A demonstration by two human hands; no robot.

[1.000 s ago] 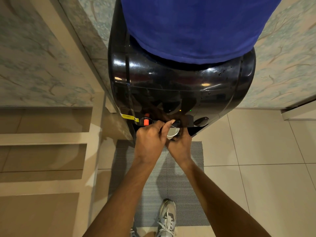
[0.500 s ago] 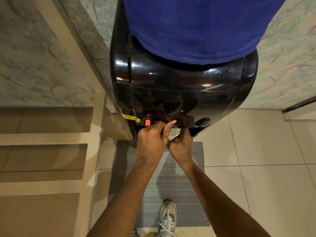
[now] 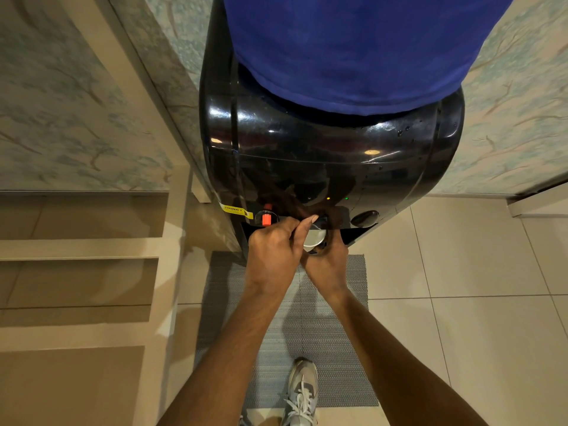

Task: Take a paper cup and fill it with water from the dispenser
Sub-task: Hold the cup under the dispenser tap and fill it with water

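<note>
Two hands at the black dispenser | right hand grip holds paper cup from below | left hand grip curled, thumb over cup | cup white, small, mostly hidden

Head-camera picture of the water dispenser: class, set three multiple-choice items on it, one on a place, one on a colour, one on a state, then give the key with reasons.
1. Where is the paper cup?
A. on the grey mat
B. at the middle tap, between both hands
C. on the bottle

2. What colour is the tap left of the cup?
A. red
B. blue
C. white

3. What is the left hand doing?
A. hanging free
B. resting on the floor
C. closed at the cup, thumb on the tap lever

Key: B, the right hand cradles the cup under the black dispenser front; A, its handle is red-orange; C, the thumb reaches over the rim.
</note>
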